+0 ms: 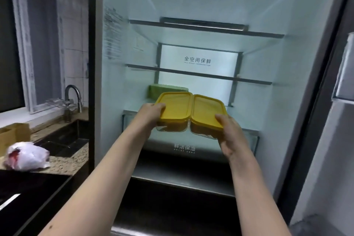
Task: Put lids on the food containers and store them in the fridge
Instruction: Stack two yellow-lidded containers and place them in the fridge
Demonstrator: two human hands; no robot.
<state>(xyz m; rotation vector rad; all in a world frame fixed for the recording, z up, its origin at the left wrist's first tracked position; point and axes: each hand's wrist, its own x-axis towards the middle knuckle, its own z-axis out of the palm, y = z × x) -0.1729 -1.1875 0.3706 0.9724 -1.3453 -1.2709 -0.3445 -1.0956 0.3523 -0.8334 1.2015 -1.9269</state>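
In the open fridge (pixel 118 74), hands (pixel 151 113) (pixel 229 136) hold two yellow-lidded containers (pixel 189 113).

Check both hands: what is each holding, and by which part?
Left hand grips the left yellow-lidded container at its near left corner. Right hand grips the right yellow-lidded container at its near right corner.

Single head-mounted wide-angle view. It faces forward and slightly down into the open fridge (pixel 191 44) at arm's length.
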